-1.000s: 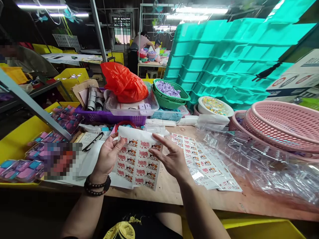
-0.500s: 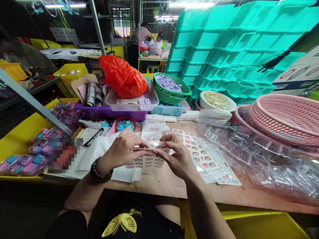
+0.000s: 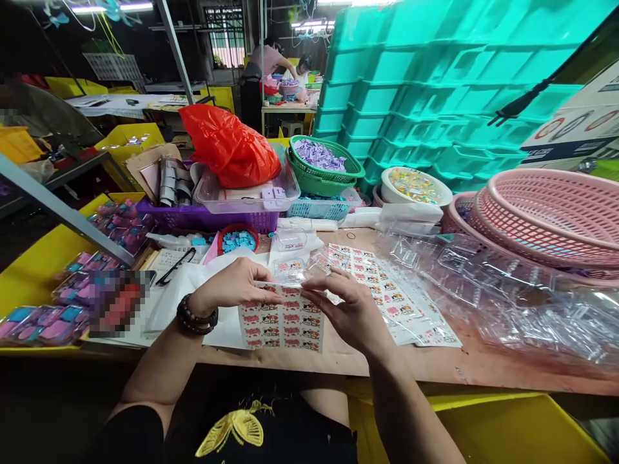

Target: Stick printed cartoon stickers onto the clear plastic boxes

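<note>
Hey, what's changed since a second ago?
The sticker sheet tipped nearly edge-on, then swung down to hang with its print showing. The right hand, spread earlier, now pinches the top edge, as does the left hand. The red bag and printed sheets at right stayed put.

The sticker sheet, tipped nearly edge-on half a second ago, now hangs toward six o'clock, printed face showing; the left hand and right hand, at its sides a second ago, now pinch its twelve-o'clock edge.
</note>
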{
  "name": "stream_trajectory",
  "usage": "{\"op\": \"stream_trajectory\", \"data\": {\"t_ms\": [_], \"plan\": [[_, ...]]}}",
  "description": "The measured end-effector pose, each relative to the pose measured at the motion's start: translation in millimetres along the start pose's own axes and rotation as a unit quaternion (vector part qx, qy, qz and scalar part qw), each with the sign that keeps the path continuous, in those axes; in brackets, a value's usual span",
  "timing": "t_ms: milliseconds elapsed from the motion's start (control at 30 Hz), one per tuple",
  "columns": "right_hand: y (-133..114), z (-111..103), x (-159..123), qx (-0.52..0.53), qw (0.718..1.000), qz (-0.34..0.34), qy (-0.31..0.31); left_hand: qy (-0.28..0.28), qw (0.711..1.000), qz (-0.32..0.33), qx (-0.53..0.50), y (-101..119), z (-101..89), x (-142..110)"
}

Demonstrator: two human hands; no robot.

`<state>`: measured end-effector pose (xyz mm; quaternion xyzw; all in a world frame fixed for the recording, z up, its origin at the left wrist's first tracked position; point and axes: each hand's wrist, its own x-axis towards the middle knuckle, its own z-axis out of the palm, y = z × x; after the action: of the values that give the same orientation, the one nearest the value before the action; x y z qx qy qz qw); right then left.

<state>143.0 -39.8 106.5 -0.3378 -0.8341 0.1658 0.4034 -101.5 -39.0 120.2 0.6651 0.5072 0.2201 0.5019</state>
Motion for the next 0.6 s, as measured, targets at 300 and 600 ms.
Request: {"op": "stream_trajectory", "data": {"t_ms": [300,600], "plan": [[-3.9,29.3,-69.3,-0.155,0.937,-0.222,0.219,-0.196,0.968,-0.142,-0.068,-37.9,-13.4,22.1],[81.0,-44.0,-132.8,-0.037,0.959,0.249,0.133,0.126,0.95,-0.162,0.237,-53.7,-71.1,34.1]]}}
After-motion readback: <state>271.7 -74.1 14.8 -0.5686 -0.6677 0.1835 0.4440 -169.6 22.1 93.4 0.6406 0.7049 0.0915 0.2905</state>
